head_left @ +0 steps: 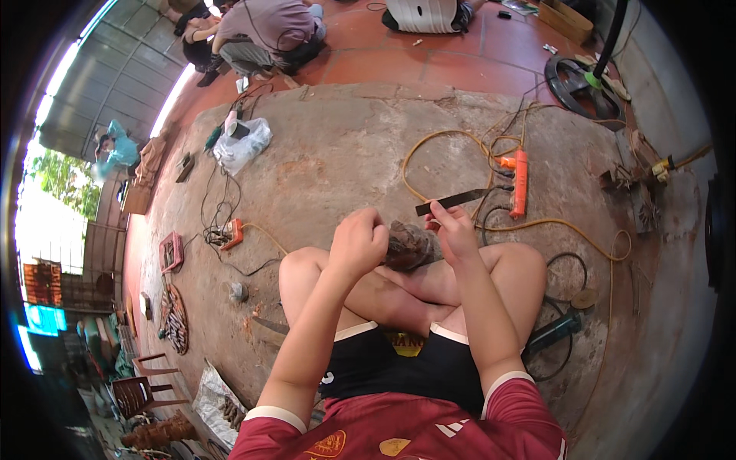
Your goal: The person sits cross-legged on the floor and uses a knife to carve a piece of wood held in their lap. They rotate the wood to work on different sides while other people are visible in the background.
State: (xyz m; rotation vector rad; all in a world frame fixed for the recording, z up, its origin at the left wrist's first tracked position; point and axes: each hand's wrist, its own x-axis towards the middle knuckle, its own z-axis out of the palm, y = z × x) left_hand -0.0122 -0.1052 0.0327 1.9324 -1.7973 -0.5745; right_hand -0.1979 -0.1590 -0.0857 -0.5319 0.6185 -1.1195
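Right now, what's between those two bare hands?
The head view shows a brown, knobbly, wood-like lump there, plus the tip of a dark, flat strip in the right hand.

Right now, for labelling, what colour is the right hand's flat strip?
The flat strip looks dark, nearly black, in the head view.

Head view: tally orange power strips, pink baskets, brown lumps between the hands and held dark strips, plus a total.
Orange power strips: 2
Pink basket: 1
Brown lump: 1
Dark strip in right hand: 1
Total: 5
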